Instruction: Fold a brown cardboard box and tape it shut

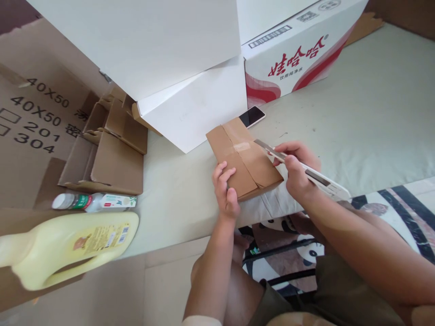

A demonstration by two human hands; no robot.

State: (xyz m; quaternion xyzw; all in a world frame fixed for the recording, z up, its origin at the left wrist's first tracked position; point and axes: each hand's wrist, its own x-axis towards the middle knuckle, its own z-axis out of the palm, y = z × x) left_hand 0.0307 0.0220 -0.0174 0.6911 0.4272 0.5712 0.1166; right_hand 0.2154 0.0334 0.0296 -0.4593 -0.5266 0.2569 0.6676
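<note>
A small brown cardboard box lies on the pale cloth-covered surface, its top flaps meeting at a seam with clear tape across it. My left hand grips the near left side of the box, fingers bent over its top. In my right hand is a white utility knife, its long blade extended over the right part of the box top near the tape. Whether the blade touches the cardboard I cannot tell.
A phone lies just behind the box. White cartons, one with red lettering, stand at the back. To the left are brown cardboard boxes, a clear bottle and a large yellow jug. A panda-print fabric shows below.
</note>
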